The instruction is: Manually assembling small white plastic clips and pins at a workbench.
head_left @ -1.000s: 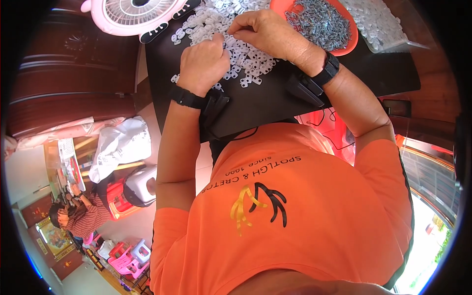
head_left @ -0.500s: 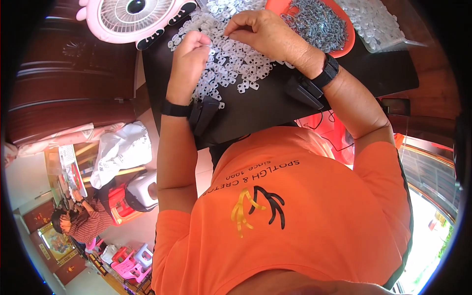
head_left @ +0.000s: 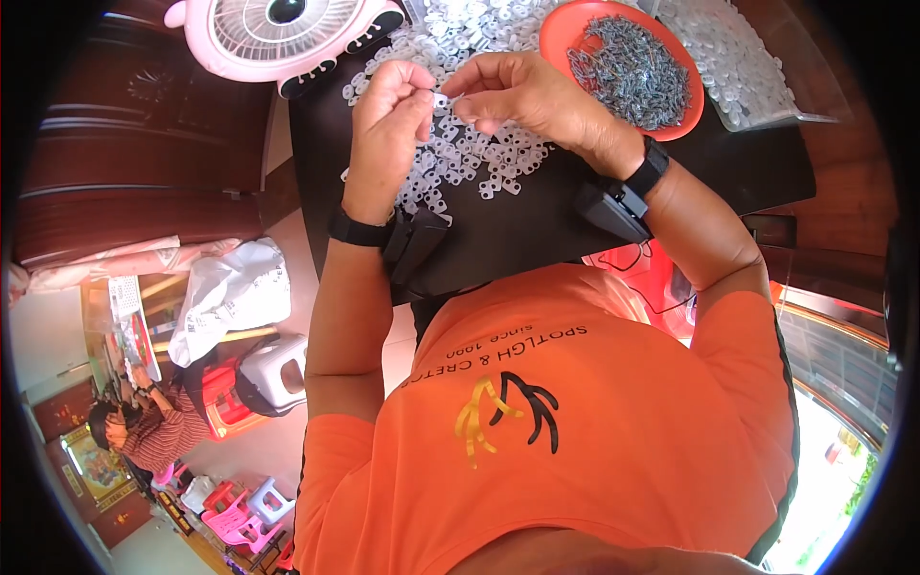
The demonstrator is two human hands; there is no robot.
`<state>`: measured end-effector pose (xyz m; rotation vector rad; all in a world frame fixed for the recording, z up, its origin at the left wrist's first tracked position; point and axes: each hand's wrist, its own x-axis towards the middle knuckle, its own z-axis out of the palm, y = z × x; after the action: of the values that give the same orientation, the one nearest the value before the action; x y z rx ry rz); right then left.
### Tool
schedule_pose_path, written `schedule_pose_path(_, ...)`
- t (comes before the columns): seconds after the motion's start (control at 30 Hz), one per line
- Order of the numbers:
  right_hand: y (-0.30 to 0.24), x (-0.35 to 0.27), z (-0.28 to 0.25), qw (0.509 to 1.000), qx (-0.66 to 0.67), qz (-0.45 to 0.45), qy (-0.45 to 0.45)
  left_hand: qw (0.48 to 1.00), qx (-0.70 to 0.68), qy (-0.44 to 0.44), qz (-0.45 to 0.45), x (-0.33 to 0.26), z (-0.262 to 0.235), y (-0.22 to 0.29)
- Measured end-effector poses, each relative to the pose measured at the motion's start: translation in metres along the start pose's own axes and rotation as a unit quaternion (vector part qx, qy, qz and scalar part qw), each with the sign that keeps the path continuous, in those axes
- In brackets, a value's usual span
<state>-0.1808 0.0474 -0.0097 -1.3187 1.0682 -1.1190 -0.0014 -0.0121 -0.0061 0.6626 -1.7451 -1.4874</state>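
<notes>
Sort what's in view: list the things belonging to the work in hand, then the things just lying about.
In use: left hand, right hand, white plastic pieces, orange dish of metal bits.
Lying about: pink fan, white bag, pink stools.

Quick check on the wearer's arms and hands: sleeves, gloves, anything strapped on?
Both hands, left hand and right hand, are bare, with no gloves. Each wrist carries a black band: the left wrist band and the right wrist band. A black boxy device sits just behind each, the left device and the right device. The forearms are uncovered; the orange T-shirt has short sleeves with dark side trim.
</notes>
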Motion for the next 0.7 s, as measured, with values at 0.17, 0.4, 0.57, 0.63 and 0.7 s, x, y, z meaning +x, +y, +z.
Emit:
schedule_pose_path(0.17,-0.001,0.001,-0.005,0.994,0.09,0.061,-0.009,0.995,0.07,-0.03,0.059,-0.002,0.006,0.002)
schedule_pose_path(0.4,0.0,0.003,-0.007,0.997,0.039,0.069,-0.004,0.997,0.018,-0.014,0.067,-0.001,0.01,-0.001)
schedule_pose_path(0.57,0.006,0.001,-0.003,0.997,-0.051,-0.042,0.037,0.997,0.075,-0.006,-0.029,-0.002,-0.002,0.005)
schedule_pose_path(0.63,0.003,-0.002,0.004,0.93,-0.259,-0.219,0.143,0.993,0.081,-0.024,-0.078,-0.003,-0.002,0.004)
schedule_pose_path(0.7,-0.001,-0.004,0.006,0.896,-0.32,-0.269,0.15,0.997,0.034,-0.018,-0.065,-0.005,0.008,0.002)
